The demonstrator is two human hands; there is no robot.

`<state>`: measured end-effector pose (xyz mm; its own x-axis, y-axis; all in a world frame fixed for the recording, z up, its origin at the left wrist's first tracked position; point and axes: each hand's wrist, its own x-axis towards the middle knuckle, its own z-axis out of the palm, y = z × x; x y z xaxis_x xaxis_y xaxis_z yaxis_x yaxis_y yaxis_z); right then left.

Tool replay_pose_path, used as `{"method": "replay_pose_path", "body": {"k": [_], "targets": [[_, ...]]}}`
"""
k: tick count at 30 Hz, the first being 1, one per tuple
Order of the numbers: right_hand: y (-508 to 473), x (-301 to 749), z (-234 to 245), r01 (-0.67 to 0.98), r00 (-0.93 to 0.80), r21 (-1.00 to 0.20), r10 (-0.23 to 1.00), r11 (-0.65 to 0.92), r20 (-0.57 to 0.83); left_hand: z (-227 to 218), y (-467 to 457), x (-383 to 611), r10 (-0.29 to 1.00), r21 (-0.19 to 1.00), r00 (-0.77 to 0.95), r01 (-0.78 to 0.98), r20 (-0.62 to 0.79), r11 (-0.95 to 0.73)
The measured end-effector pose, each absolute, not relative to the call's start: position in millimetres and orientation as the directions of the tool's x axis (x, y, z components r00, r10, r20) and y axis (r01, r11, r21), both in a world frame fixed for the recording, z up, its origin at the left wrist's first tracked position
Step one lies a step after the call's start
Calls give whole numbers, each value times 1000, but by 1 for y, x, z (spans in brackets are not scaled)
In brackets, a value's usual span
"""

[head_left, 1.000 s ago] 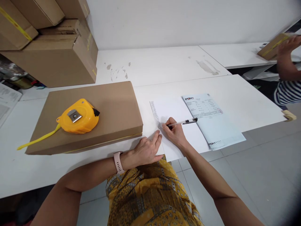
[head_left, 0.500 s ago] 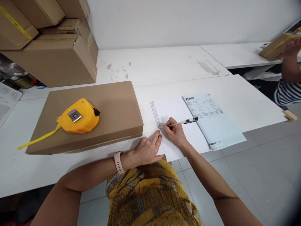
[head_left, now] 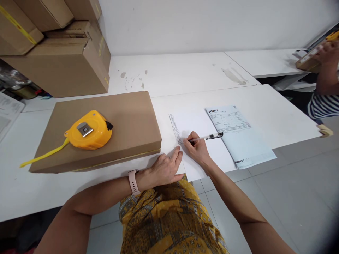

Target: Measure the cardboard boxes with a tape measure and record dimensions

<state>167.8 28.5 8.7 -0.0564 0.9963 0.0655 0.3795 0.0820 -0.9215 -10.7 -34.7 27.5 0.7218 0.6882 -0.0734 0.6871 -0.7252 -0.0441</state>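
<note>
My right hand (head_left: pixel 196 150) grips a clear pen (head_left: pixel 206 137) with a black cap end, its tip touching the left column of a white sheet (head_left: pixel 201 123) on the white table (head_left: pixel 265 102). My left hand (head_left: pixel 165 168) lies flat with fingers stretched out on the sheet's lower left corner, beside a flat brown cardboard box (head_left: pixel 127 120). A pale wristband sits on my left wrist. A yellow tape measure (head_left: pixel 88 129) rests on that box, its yellow tape trailing off to the left.
A printed light-blue form (head_left: pixel 238 130) overlaps the white sheet on the right. Stacked cardboard boxes (head_left: pixel 60 60) fill the back left corner. At the far right another person's hand (head_left: pixel 327 53) holds a brown box (head_left: pixel 307 63) over a second table. Grey tiled floor lies below.
My hands and the pen have stayed nearly still. The other person at the far right has shifted the brown box a little to the right and lower.
</note>
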Motion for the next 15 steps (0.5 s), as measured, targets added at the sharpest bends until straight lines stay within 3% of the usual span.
{"method": "replay_pose_path", "body": {"k": [15], "targets": [[29, 167, 11, 389, -47, -918, 997, 79, 66, 28, -35, -10, 689, -29, 719, 690, -91, -723]]}}
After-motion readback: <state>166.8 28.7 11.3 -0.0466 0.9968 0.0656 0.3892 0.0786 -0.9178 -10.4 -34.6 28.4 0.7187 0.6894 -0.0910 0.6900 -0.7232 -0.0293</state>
